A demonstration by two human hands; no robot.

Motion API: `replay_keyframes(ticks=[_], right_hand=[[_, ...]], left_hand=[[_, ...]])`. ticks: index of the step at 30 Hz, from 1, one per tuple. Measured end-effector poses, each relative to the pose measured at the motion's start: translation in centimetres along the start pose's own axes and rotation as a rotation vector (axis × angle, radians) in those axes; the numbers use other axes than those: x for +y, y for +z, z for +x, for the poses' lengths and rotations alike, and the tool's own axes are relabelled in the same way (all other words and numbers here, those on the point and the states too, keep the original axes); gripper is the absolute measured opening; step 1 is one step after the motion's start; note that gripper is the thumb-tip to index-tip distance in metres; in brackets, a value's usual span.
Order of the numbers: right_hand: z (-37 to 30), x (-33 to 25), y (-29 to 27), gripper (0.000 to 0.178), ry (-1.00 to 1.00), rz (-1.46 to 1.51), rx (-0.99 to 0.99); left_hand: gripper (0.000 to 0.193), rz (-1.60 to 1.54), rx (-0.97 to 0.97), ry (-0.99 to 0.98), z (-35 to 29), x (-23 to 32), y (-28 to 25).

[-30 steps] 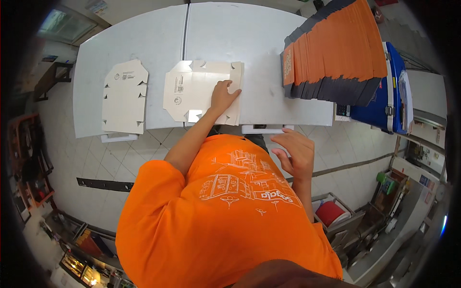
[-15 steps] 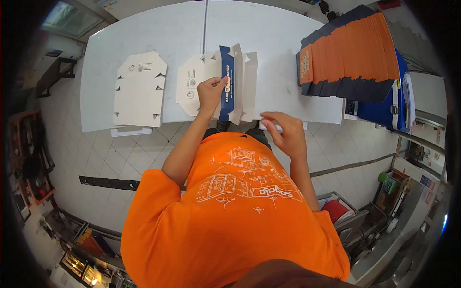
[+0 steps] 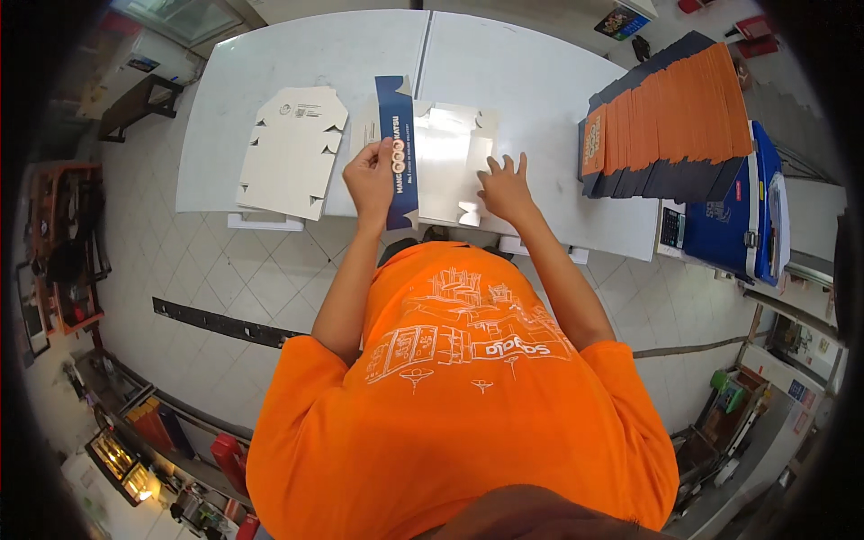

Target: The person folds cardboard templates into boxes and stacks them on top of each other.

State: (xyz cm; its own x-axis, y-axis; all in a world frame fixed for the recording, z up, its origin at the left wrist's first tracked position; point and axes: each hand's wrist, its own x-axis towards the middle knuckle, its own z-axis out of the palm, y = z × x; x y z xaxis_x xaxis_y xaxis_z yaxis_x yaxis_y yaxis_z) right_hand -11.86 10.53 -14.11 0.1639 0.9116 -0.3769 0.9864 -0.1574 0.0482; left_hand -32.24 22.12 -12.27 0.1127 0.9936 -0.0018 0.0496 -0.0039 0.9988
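A partly folded cardboard box (image 3: 441, 166) lies at the table's near edge, its pale, glossy inside face showing. Its long dark blue side panel (image 3: 401, 193) stands up on the left, printed with orange and white. My left hand (image 3: 367, 180) pinches this panel between thumb and fingers. On the other side, my right hand (image 3: 506, 187) is open with fingers spread, its fingertips at the box's right flap; whether they press on it I cannot tell. Further left lies a flat pile of white notched box blanks (image 3: 292, 162).
The white table (image 3: 531, 90) has a seam across it. On its right stands a tall stack of orange and dark blue box blanks (image 3: 670, 121). Beside that are a blue case (image 3: 733, 211) with papers and a calculator (image 3: 672, 227). A dark bench (image 3: 139, 108) stands beyond the left end.
My left hand has drawn the blue panel leftward, and more of the box's inside shows. My right hand has moved up to the right flap and spread its fingers. The view has shifted.
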Motion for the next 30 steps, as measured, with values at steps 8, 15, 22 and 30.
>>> replay_keyframes(ticks=[8, 15, 22, 30], right_hand=[[-3.7, -4.2, -10.4, 0.053, -0.146, 1.595, 0.683], [-7.8, 1.6, -11.9, 0.06, -0.61, 0.492, 0.766], [-6.2, 0.9, -9.8, 0.048, -0.772, 0.74, 1.176], [-8.4, 0.3, -9.9, 0.05, -0.383, 0.781, 0.901]], left_hand=[[0.034, 0.336, -0.405, 0.642, -6.1, 4.1, 3.7], [0.053, -0.673, -0.337, -0.24, -3.9, 9.4, 2.0], [0.022, -0.807, -0.452, -0.401, -3.8, 10.6, 4.9], [0.025, -0.853, -0.373, -0.277, -4.2, 11.5, 5.9]])
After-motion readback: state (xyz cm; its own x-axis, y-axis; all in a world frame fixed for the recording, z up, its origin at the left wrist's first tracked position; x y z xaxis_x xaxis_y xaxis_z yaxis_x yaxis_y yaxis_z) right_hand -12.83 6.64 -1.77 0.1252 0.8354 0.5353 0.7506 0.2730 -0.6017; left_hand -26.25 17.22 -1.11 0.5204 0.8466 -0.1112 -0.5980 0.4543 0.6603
